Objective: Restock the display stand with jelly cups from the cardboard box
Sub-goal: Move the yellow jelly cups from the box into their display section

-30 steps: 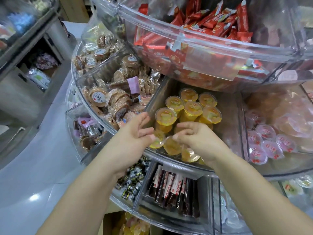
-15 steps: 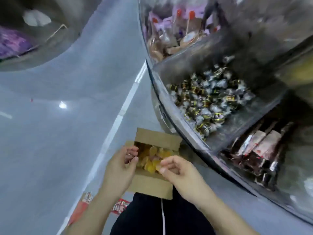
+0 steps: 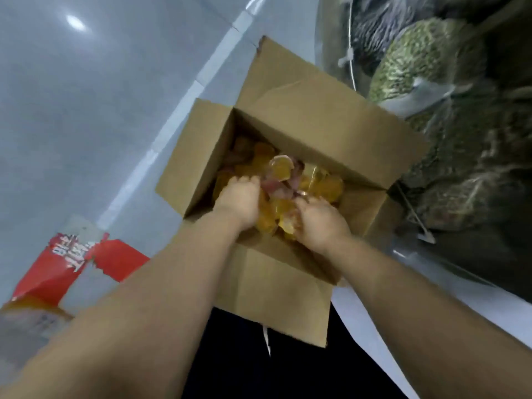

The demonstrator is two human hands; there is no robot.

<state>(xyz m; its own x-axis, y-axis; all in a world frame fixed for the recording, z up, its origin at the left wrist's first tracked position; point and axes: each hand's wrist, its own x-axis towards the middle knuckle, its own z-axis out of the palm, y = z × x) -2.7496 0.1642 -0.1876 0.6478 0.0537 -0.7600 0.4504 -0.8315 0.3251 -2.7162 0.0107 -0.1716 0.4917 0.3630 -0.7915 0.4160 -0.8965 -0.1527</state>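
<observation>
An open cardboard box (image 3: 305, 116) stands on the floor with its flaps spread, holding several yellow-orange jelly cups (image 3: 280, 167). Both my hands are down inside it. My left hand (image 3: 239, 201) lies on the cups at the left, fingers curled into the pile. My right hand (image 3: 321, 221) is at the right of the pile, fingers curled round cups. The image is blurred, so the exact grip of each hand is hard to make out. The bottom tier of the display stand (image 3: 449, 156) curves along the right.
Greenish and dark packaged goods fill the stand's low clear bin (image 3: 417, 59) right beside the box. A red torn package (image 3: 66, 263) lies on the grey floor (image 3: 86, 110) at the left. My dark trousers show below the box.
My view has swung down from the stand's jelly compartment to the floor. Both hands left the shelf, reached the box, and have now sunk into the jelly cups.
</observation>
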